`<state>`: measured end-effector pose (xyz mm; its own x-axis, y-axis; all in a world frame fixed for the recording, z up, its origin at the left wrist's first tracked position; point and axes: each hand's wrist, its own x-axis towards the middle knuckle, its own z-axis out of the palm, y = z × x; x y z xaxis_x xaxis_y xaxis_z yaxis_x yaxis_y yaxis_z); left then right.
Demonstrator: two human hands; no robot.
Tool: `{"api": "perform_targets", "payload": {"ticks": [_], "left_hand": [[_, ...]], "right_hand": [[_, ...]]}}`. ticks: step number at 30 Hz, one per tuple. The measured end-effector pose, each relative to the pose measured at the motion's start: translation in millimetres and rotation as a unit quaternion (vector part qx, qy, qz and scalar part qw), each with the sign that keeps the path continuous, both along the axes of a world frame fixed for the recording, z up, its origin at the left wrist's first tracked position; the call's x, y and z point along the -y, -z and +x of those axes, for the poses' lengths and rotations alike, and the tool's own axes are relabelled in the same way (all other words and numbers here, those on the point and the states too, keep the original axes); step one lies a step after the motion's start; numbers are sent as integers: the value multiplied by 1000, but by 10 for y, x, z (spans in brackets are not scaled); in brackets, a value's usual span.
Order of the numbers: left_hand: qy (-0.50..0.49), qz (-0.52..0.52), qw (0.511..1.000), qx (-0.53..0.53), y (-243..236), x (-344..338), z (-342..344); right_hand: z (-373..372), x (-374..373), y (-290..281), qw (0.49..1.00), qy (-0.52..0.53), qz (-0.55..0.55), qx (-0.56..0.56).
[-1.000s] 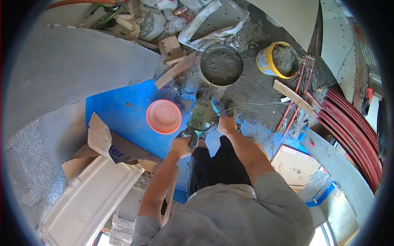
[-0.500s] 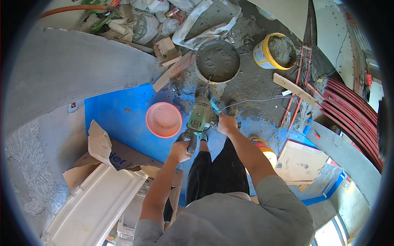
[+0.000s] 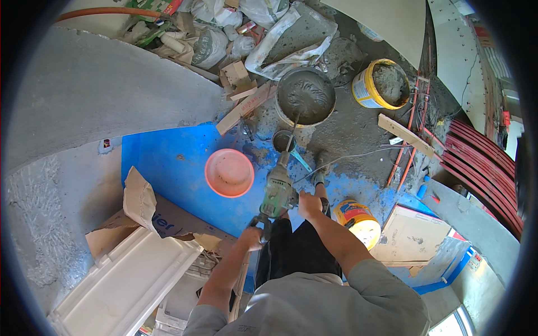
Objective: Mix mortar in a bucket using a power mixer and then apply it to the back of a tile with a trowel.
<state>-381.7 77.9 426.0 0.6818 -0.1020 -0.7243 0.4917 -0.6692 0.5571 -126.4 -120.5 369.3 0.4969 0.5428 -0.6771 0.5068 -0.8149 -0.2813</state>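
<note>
Both of my hands grip a green electric mixing drill [image 3: 277,193]. My left hand [image 3: 252,237] is closed round its rear handle, and my right hand [image 3: 310,205] round the side handle. From the drill a metal shaft runs away from me into a bucket of wet grey mortar [image 3: 306,96], whose surface shows swirl marks; the shaft's lower end is hidden in the mix. Beneath the shaft, beside the bucket, lies a dark round scoop with a blue handle [image 3: 301,160]. A pink basin [image 3: 230,173] stands on the blue floor to the left of the drill.
A yellow bucket of grey material [image 3: 372,84] stands at the far right. Near my right leg is another yellow bucket [image 3: 358,224]. A wooden board [image 3: 406,136], orange pipes [image 3: 411,126] and a drill cord cross the right side. Cardboard [image 3: 185,215] and white lids [image 3: 126,280] fill the near left.
The drill has been drawn back and lower toward me, showing more shaft and uncovering the scoop. Both hands keep their grip. The swirls in the mortar have changed shape.
</note>
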Motion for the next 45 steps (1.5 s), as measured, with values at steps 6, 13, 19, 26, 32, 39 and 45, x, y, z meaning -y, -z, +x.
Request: {"api": "perform_targets", "payload": {"ticks": [6,13,19,26,32,39,45], "left_hand": [[74,8,995,-74,310,331,-173],[74,3,996,-52,451,420,-283],[31,31,996,-79,409,413,-398],[-64,13,991,-113,57,357,-428],[-70,15,995,-64,-913,212,-283],[-165,32,985,45,-2352,177,173],[-213,78,966,122,-3379,340,896]], "right_hand": [[-130,172,178,999,-45,13,-25],[-224,246,285,998,-52,7,-17],[-279,134,98,998,-50,-22,-33],[-241,40,-280,999,-43,-18,-18],[-256,189,-906,999,-14,-32,-6],[124,195,-1978,999,-39,-8,3],[649,233,-2647,994,-80,5,73]]}}
